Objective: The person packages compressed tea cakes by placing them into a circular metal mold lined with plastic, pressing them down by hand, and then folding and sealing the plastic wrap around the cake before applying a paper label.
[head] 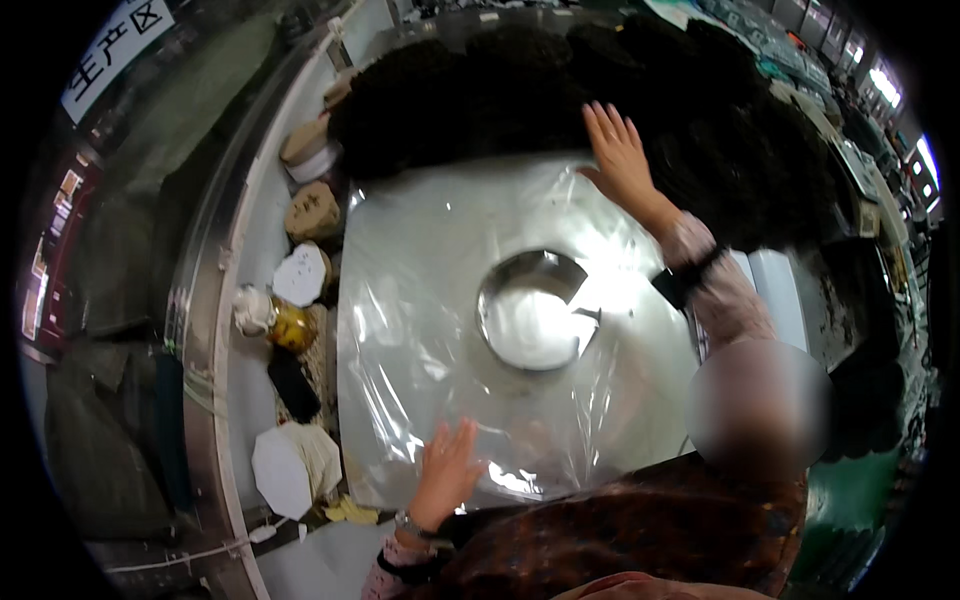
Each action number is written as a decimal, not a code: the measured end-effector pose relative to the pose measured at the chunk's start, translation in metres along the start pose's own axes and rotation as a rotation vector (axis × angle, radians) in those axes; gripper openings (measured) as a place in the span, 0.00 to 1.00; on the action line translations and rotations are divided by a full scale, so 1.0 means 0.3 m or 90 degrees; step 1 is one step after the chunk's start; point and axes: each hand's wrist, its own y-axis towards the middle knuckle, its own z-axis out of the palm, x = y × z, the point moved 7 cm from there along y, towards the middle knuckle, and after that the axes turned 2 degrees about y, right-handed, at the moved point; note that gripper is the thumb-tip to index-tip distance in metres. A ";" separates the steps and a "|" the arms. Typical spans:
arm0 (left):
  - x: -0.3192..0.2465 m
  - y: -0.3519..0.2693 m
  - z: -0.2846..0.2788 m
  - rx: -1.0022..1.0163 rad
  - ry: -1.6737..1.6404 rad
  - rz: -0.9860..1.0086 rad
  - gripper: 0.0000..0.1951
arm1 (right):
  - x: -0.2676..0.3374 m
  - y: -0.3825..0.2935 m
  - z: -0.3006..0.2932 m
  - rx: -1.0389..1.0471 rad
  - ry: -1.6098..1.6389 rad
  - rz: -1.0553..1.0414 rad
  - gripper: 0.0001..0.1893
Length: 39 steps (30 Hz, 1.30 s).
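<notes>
A clear, glossy plastic sheet (pixel 420 247) lies over a pale flat work surface, wrinkled and full of glare. My left hand (pixel 450 472) is palm down near its lower edge, fingers apart, holding nothing. Towards the sheet's upper right edge, my right hand (pixel 619 154) is spread flat beside dark, fibrous bundles (pixel 465 97), its fingertips over them; nothing is gripped. Between the hands, a shiny round shape (pixel 536 311) with a dark rim shows on the sheet; whether it is an object or a reflection I cannot tell.
Along the left wall (pixel 247 390) stand a yellow-brown jar (pixel 292 328), a black object (pixel 293 386), a white octagonal piece (pixel 281 472) and several round blocks (pixel 311 210). A yellow scrap (pixel 351 511) and a white cable (pixel 180 561) lie lower left. White panels (pixel 780 292) are at the right.
</notes>
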 end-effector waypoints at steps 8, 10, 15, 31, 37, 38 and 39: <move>0.021 0.024 -0.012 -0.132 0.072 0.154 0.14 | -0.083 0.592 0.483 -0.176 -0.230 0.040 0.48; 0.016 -0.025 0.042 -0.198 0.075 0.126 0.08 | 0.010 0.584 0.512 -0.200 -0.105 0.025 0.44; 0.081 0.003 0.073 -0.011 0.027 0.166 0.16 | -0.147 0.480 0.185 -0.313 0.213 0.053 0.43; 0.605 -0.513 -0.432 -0.321 0.237 -0.465 0.27 | -0.264 -1.355 -0.471 0.212 -0.006 0.214 0.51; 0.560 -0.565 -0.529 -0.368 0.067 -0.392 0.14 | -0.341 -1.291 -0.452 0.289 0.091 0.211 0.45; 0.581 -0.574 -0.546 -0.442 0.111 -0.359 0.11 | -0.347 -1.282 -0.468 0.264 0.103 0.183 0.41; 0.623 -0.581 -0.544 -0.450 0.089 -0.369 0.11 | -0.356 -1.290 -0.476 0.280 0.108 0.203 0.41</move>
